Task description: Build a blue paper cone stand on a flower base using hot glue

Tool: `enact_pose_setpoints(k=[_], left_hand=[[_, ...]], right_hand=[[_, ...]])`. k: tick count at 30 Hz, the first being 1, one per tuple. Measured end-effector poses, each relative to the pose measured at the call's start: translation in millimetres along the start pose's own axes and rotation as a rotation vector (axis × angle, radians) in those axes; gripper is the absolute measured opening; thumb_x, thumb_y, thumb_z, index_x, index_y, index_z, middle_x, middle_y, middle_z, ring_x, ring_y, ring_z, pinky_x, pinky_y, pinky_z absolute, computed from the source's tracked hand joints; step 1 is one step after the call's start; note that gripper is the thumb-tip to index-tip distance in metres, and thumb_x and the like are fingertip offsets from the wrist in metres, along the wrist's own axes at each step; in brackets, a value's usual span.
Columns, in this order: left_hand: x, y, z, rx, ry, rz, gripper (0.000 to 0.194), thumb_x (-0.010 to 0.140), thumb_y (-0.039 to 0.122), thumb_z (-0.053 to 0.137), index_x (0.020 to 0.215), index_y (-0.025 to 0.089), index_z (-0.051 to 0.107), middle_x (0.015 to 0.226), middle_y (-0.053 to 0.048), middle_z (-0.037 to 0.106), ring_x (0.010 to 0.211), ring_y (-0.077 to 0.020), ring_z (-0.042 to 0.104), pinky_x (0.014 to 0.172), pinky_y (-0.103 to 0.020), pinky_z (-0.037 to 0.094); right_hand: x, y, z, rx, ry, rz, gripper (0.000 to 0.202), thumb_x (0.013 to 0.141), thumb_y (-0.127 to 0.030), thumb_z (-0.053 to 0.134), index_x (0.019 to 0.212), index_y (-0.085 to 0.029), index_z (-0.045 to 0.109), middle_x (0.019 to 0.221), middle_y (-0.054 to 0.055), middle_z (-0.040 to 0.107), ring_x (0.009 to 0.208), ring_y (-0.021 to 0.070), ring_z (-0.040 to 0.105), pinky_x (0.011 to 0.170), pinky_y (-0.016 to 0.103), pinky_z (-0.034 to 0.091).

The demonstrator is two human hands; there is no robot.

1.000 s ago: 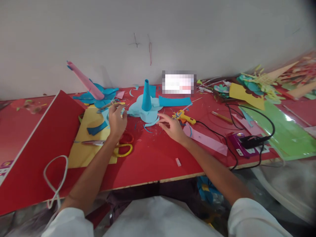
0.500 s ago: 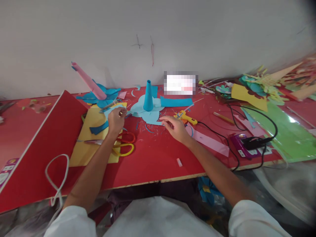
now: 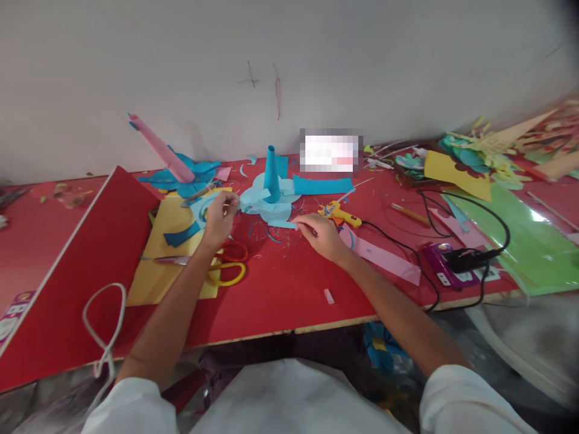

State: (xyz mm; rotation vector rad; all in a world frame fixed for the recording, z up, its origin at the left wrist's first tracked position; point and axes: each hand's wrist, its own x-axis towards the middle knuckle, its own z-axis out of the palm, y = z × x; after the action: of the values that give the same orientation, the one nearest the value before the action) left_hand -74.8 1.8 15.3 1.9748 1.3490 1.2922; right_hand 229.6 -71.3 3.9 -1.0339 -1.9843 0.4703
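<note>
A light blue paper strip (image 3: 254, 199) runs from the pinched fingertips of my left hand (image 3: 219, 222) toward the blue paper cone (image 3: 271, 175). The cone stands upright on a light blue flower-shaped paper piece (image 3: 277, 211). My right hand (image 3: 322, 234) pinches the end of another light blue strip (image 3: 282, 224) at the front of the flower shape. Just right of that hand rests a yellow glue gun (image 3: 344, 215). Scissors (image 3: 228, 274) with red and yellow handles lie below my left hand, partly behind my forearm.
A pink cone (image 3: 165, 150) leans on blue paper at the back left. Yellow sheets (image 3: 154, 277) lie left, beside a raised red board (image 3: 85, 265). To the right are a pink strip (image 3: 384, 260), a purple power socket (image 3: 441, 265) with black cables and a green sheet (image 3: 538, 241).
My left hand has shifted slightly right, and a light blue strip now shows stretching from its fingertips toward the cone. My right fingers have closed on the front strip's end.
</note>
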Motion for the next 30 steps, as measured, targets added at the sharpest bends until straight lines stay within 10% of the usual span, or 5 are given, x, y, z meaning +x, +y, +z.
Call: enact_pose_setpoints(k=[21,25,30], left_hand=[[-7,-7,10.7,0.204,-0.214,-0.031,0.018,0.091,0.032,0.06,0.096,0.019,0.073,0.091,-0.006,0.07,0.081,-0.0202,0.062,0.078,-0.034,0.049],[-10,-2,11.1,0.41,-0.078,0.055,0.022,0.098,0.034,0.058,0.102,0.021,0.076,0.11,-0.012,0.069,0.107,-0.0282,0.062,0.101,-0.045,0.048],[-16,5,17.8,0.527,-0.213,0.211,0.032,0.105,0.037,0.049,0.122,0.028,0.074,0.152,-0.008,0.058,0.15,-0.0327,0.04,0.127,-0.057,0.024]], right_hand=[[-2,3,1,-0.022,-0.006,-0.02,0.025,0.105,-0.024,0.048,0.112,-0.026,0.072,0.095,0.006,0.077,0.093,0.0232,0.071,0.088,0.038,0.053],[-3,4,2,-0.044,-0.016,-0.039,0.027,0.104,-0.021,0.048,0.114,-0.026,0.072,0.097,0.006,0.077,0.095,0.0229,0.071,0.089,0.038,0.054],[-4,7,4,-0.088,-0.04,-0.078,0.028,0.102,-0.018,0.048,0.115,-0.025,0.073,0.099,0.007,0.078,0.094,0.0237,0.07,0.088,0.039,0.054]])
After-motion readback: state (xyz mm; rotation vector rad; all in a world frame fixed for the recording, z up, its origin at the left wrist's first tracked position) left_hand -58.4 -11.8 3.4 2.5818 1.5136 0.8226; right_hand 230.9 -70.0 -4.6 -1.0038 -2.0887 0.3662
